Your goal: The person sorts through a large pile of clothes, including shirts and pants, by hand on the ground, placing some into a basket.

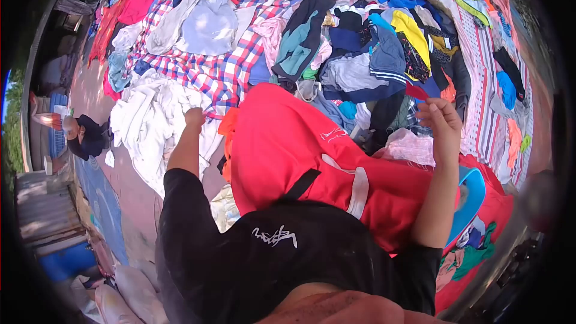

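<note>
Probably an outdoor yard, given the clothing heaps point(359, 73), greenery point(13, 103) and corrugated sheeting point(43, 204)

Bright daylight glares on the white clothes point(150, 105); fisheye edges curve into blackness.

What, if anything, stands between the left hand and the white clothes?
Nothing visible: the left hand overlaps the white clothes in this view, and the red cloth lies off to its right.

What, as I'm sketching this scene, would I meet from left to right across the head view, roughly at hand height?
Other person in a dark top → heap of white clothes → left hand → orange cloth → red cloth → right hand → striped cloth.
</note>
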A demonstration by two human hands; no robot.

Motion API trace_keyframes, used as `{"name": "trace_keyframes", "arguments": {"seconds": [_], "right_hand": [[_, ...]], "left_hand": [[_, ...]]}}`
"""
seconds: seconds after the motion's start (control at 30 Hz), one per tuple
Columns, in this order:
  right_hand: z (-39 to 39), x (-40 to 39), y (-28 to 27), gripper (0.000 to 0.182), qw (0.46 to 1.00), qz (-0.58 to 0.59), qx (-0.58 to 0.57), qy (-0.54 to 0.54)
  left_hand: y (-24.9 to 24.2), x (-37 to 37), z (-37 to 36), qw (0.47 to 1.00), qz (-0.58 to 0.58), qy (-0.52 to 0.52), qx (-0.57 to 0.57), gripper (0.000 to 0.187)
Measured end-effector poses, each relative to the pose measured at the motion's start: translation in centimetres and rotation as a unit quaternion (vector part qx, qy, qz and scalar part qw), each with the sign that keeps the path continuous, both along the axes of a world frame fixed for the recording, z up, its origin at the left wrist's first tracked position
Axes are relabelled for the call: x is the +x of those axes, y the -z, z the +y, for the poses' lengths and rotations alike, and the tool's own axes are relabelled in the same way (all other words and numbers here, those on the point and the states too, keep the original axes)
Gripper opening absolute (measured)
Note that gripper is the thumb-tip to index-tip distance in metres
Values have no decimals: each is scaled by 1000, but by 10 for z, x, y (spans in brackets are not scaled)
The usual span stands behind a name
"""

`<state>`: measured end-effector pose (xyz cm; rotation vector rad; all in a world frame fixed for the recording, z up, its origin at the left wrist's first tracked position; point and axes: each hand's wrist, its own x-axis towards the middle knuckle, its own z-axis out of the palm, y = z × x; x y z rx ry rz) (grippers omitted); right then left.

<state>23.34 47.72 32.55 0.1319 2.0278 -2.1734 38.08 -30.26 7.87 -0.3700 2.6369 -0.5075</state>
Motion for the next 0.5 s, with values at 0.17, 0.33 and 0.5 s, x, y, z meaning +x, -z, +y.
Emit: {"name": "trace_keyframes", "arguments": {"seconds": [0.17,0.33,0.5], "right_hand": [[-3,0,12,20,998,-5,56,-7],[-7,-3,15,18,997,-6,76,-31],[-12,-6,11,17,993,-3,110,-47]], "left_hand": [[85,-153,175,852,225,-99,463,35],[92,-214,266,885,113,101,441,60],[72,-235,296,951,4,103,290,64]]}}
